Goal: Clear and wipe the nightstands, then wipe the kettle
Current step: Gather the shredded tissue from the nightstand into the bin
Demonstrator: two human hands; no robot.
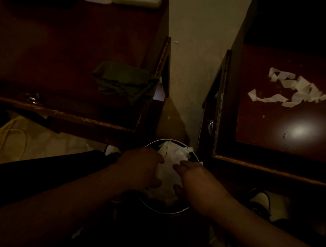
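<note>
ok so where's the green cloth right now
The green cloth lies crumpled on the left nightstand, at its front right corner, up and left of the waste bin where both hands are.

nightstands: 2 [67,43] [286,133] | hands: 2 [141,168] [196,184] | bin: 1 [148,204] | green cloth: 1 [124,81]

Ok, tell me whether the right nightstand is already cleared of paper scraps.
No: torn white paper scraps lie scattered on the right nightstand, while both hands are over the bin.
</note>
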